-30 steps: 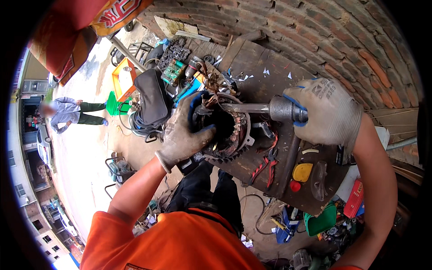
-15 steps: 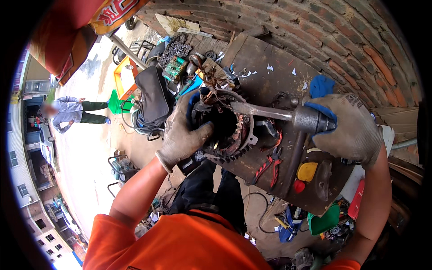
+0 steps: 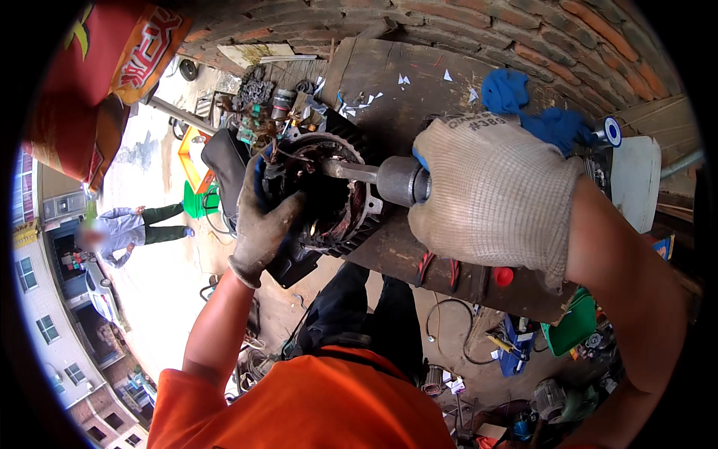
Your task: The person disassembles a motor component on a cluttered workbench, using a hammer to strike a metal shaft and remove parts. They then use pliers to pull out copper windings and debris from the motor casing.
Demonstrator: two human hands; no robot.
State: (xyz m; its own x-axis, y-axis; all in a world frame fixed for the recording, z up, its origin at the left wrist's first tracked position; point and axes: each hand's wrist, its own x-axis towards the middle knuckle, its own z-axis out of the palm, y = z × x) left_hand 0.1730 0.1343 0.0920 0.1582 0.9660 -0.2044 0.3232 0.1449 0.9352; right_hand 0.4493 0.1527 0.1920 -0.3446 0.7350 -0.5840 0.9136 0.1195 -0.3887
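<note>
A round, finned motor housing [image 3: 372, 213] sits on the brown workbench, its dark bore showing reddish-brown windings. My gloved left hand [image 3: 258, 224] is closed round its left rim, thumb reaching into the bore. A heavy steel bar [image 3: 400, 181] with a thick round collar lies across the opening, its flat end inside the rim. My gloved right hand [image 3: 493, 194] wraps the collar end; the fingers are mostly hidden beneath. Torn wires [image 3: 258, 131] stand at the upper left of the housing. Red-handled pliers [image 3: 454, 274] lie partly covered below my right hand.
Blue gloves [image 3: 505, 91] and a blue-rimmed spool [image 3: 612, 132] lie toward the brick wall [image 3: 479, 21]. A red cap [image 3: 503, 276] sits near the bench's front edge. A green scoop [image 3: 574, 323] is below. A person [image 3: 123, 228] is in the street at left.
The view has shifted, so the bench appears lower and farther left. My right hand has come nearer the housing with the bar, whose end reaches deeper over the bore. The left hand keeps its hold.
</note>
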